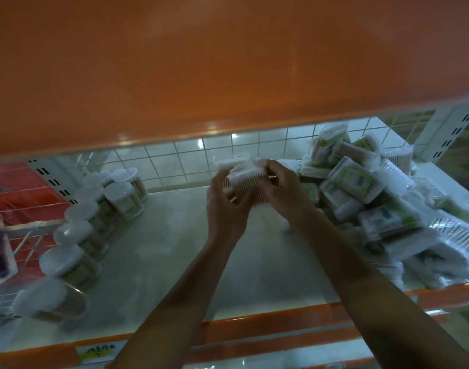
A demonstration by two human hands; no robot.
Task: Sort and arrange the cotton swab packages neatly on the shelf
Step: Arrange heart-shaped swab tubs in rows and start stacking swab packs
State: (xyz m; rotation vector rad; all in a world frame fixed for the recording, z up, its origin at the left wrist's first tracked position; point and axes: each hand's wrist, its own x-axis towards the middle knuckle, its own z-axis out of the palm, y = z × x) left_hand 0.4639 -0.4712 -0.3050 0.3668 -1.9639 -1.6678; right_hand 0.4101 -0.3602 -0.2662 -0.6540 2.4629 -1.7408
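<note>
As left hand (225, 211), right hand (284, 193) grip one package (246, 182)

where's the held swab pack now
Head view, centre: the cotton swab package is gripped between left hand and right hand above the shelf, left of the piled packages.

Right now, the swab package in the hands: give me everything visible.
The swab package is a clear plastic pack of tan-stemmed cotton swabs, blurred. Both hands hold it tilted above the shelf: left hand grips its left end, right hand its right end. Another clear package seems to sit behind it.
</note>
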